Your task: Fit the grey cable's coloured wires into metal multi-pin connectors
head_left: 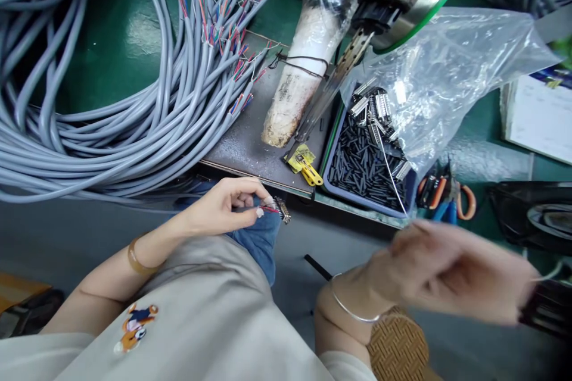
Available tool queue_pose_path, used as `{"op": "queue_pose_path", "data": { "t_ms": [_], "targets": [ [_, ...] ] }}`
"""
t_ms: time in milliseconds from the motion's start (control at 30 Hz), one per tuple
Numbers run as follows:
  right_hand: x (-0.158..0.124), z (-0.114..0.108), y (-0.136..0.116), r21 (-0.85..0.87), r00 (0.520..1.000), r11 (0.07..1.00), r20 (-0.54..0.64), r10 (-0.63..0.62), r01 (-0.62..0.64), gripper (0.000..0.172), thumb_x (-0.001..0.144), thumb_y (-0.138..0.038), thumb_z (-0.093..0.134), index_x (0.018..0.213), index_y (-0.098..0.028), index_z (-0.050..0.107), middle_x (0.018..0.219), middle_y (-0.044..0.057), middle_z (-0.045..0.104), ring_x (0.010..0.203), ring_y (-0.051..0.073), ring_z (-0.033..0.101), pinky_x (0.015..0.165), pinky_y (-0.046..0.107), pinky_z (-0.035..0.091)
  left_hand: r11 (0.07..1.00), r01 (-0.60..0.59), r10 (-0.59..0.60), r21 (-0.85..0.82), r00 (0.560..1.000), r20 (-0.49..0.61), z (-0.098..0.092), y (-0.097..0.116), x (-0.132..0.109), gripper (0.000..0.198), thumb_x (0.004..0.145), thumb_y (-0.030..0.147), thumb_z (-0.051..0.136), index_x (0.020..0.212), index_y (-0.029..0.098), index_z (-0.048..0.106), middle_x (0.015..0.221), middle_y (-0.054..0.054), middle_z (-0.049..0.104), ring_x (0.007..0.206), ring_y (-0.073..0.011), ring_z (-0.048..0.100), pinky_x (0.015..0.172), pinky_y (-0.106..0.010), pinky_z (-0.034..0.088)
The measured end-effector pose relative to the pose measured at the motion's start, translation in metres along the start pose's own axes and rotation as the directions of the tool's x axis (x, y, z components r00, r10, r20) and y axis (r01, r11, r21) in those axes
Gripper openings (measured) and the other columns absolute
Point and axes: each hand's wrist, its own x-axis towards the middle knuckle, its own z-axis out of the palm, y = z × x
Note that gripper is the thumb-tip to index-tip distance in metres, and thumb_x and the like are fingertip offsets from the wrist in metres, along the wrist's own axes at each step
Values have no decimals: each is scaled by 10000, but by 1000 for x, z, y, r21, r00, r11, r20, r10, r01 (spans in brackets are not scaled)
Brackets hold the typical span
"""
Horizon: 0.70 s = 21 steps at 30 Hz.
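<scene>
My left hand (227, 205) is in front of the bench edge, its thumb and forefinger pinched together. White covers show on those fingertips. Between them are thin red and dark wires running to a small metal multi-pin connector (282, 210), which sticks out to the right. My right hand (451, 271) is smeared by motion, to the right and below the bench edge. A dark object (547, 309) lies at its far end; whether my fingers hold it is unclear. A thin pale strand (392, 175) runs from the parts box down toward this hand.
A blue box (328, 175) holds black tubing pieces (364, 161) and metal connectors (379, 104). Grey cables (147, 125) with stripped ends fill the left. A wrapped tube (299, 65), a metal rod (333, 83), a yellow cutter (308, 169), pliers (453, 199) and a plastic bag (465, 65) lie around.
</scene>
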Motion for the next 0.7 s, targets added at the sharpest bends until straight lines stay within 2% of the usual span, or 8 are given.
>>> {"op": "queue_pose_path", "data": {
  "t_ms": [67, 133, 200, 300, 400, 567, 667, 700],
  "targets": [
    [17, 8, 11, -94, 995, 996, -103, -7, -3, 111, 932, -322, 696, 860, -252, 743, 654, -12, 640, 522, 135, 514, 546, 314, 374, 985, 108, -94, -137, 990, 103, -6, -1, -5, 205, 806, 188, 757, 997, 114, 742, 749, -32, 698, 543, -77, 593, 524, -190, 504],
    [37, 20, 26, -206, 995, 975, 58, -78, 88, 127, 888, -311, 758, 790, -236, 729, 681, 4, 680, 569, 137, 556, 577, 309, 390, 959, 163, -119, -231, 974, 192, -11, 4, -9, 248, 789, 235, 818, 996, 121, 741, 714, -43, 717, 563, -123, 674, 541, -221, 561],
    [54, 31, 42, -263, 974, 952, 201, -102, 154, 107, 913, -277, 725, 811, -246, 737, 739, 22, 715, 625, 151, 597, 613, 314, 399, 950, 144, -83, -276, 972, 221, -12, 16, -12, 254, 771, 296, 863, 933, 131, 758, 728, -76, 747, 614, -166, 729, 551, -237, 586],
    [73, 38, 62, -286, 960, 947, 272, -68, 148, 64, 857, -213, 775, 815, -250, 743, 765, 12, 722, 580, 132, 547, 607, 321, 364, 953, 15, 35, -303, 987, 159, -8, 35, -14, 253, 773, 372, 871, 862, 150, 789, 811, -106, 775, 536, -126, 667, 490, -230, 548],
    [84, 39, 69, -238, 936, 961, 347, -53, 143, 161, 768, -231, 844, 667, -244, 719, 611, -34, 639, 471, 91, 438, 529, 312, 286, 946, -99, 118, -308, 992, 43, 3, 43, -10, 252, 763, 384, 875, 815, 159, 773, 816, -95, 766, 463, -67, 527, 409, -211, 446],
    [79, 28, 51, -231, 980, 969, 194, -42, 87, 188, 791, -251, 815, 677, -218, 669, 541, -54, 547, 438, 73, 404, 508, 305, 277, 939, -127, 71, -320, 981, -182, 19, 21, 3, 192, 753, 274, 832, 809, 125, 725, 576, 14, 613, 435, -32, 397, 403, -182, 299],
    [59, 17, 21, -153, 1000, 988, 15, 2, 1, 134, 927, -311, 679, 858, -199, 706, 739, 3, 670, 454, 61, 477, 473, 269, 337, 946, -124, 40, -300, 962, -269, 23, 9, 7, 156, 711, 206, 805, 780, 111, 703, 613, 18, 619, 440, -17, 352, 411, -184, 247],
    [50, 15, 9, -16, 998, 999, -38, 51, -52, 128, 924, -317, 696, 874, -203, 723, 760, 5, 675, 474, 70, 479, 466, 265, 341, 952, -121, 37, -281, 957, -288, 23, 7, 8, 146, 700, 195, 797, 770, 110, 701, 612, 22, 608, 442, -16, 338, 415, -186, 234]
  ]
}}
